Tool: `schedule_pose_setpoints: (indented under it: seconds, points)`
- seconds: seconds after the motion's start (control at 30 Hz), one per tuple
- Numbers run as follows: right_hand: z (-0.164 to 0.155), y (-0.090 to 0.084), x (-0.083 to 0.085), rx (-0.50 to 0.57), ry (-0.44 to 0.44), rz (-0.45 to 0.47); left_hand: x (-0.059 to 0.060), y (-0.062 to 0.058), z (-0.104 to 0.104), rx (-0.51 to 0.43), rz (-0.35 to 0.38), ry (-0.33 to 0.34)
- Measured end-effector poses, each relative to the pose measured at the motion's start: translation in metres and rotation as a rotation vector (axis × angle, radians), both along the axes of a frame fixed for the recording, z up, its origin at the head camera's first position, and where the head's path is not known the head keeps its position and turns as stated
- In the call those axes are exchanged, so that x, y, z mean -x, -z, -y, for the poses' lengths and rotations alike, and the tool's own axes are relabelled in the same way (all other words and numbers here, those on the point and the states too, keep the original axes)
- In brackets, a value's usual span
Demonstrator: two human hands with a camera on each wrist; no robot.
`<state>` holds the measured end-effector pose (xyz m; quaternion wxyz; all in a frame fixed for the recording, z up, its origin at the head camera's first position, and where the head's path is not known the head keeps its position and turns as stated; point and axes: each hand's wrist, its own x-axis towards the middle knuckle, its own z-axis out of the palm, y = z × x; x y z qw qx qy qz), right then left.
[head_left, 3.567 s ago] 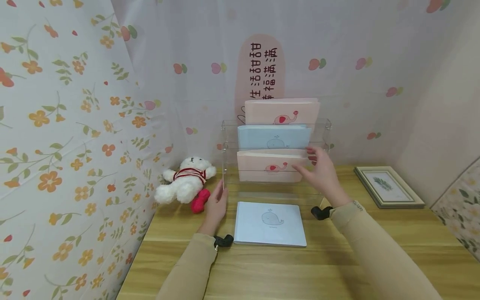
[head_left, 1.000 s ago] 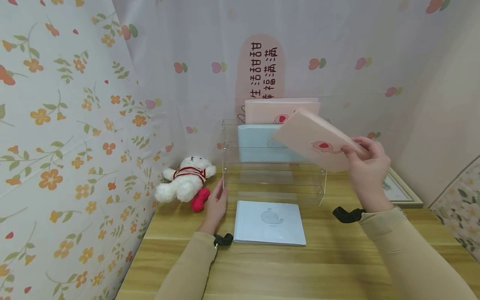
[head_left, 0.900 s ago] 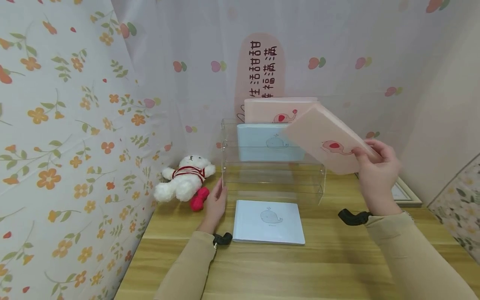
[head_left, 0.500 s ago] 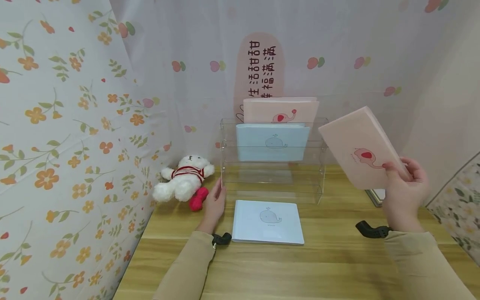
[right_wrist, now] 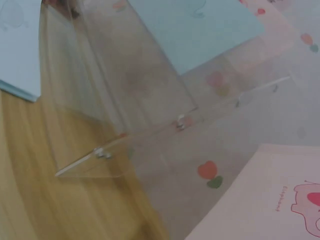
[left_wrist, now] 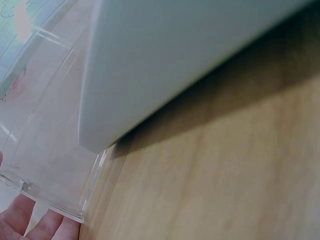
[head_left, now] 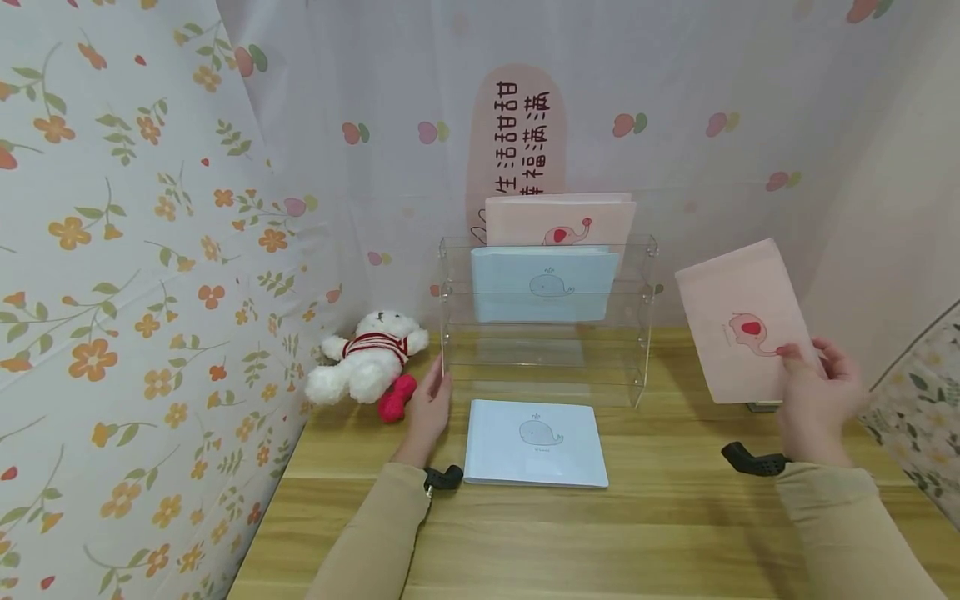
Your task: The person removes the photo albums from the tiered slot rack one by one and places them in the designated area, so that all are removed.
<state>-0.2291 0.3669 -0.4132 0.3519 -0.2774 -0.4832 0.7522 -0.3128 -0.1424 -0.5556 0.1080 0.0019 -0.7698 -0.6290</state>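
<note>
My right hand [head_left: 821,400] pinches a pink album [head_left: 742,325] with a red-eared elephant on its cover, thumb on the front near the lower right edge. It is held tilted in the air, right of a clear acrylic rack [head_left: 555,354]. At the rack's left side, my left hand [head_left: 430,412] grips the side panel; its fingers [left_wrist: 47,225] show outside the panel in the left wrist view. The rack holds a blue whale album [head_left: 495,283] in a middle tier and another pink elephant album [head_left: 517,218] at the top back. The lower tier holds nothing.
A pale blue whale album [head_left: 536,442] lies flat on the wooden table before the rack. Left of the rack sit a white plush bear [head_left: 367,358] in a striped top and a red bone-shaped thing [head_left: 396,398]. A picture frame [head_left: 763,407] is mostly hidden behind the held album.
My right hand has taken the pink elephant album out of the rack's lower tier and carried it right, then slightly down, turning it. The left hand has stayed at the rack's side.
</note>
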Motion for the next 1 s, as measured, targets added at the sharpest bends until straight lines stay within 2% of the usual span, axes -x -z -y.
schedule_pose_setpoints:
  seconds: [0.17, 0.37, 0.57, 0.73, 0.87, 1.0]
  points:
    - [-0.005, 0.023, 0.011, -0.003, -0.058, 0.137, -0.002, -0.002, 0.0, -0.002, -0.002, 0.003]
    - [-0.002, 0.045, 0.024, -0.051, -0.104, 0.229, -0.001, -0.001, 0.0, 0.002, -0.01, 0.0]
    - [0.004, 0.054, 0.032, -0.132, -0.144, 0.326, -0.001, 0.001, -0.001, 0.029, -0.022, -0.017]
    - [0.005, 0.058, 0.036, -0.155, -0.177, 0.402, -0.002, -0.002, -0.002, -0.006, -0.02, 0.007]
    - [0.005, 0.062, 0.039, -0.276, -0.221, 0.498, -0.003, -0.004, -0.001, -0.012, -0.017, 0.005]
    - [0.009, 0.066, 0.043, -0.413, -0.235, 0.549, -0.002, -0.004, -0.001, -0.015, -0.001, 0.0]
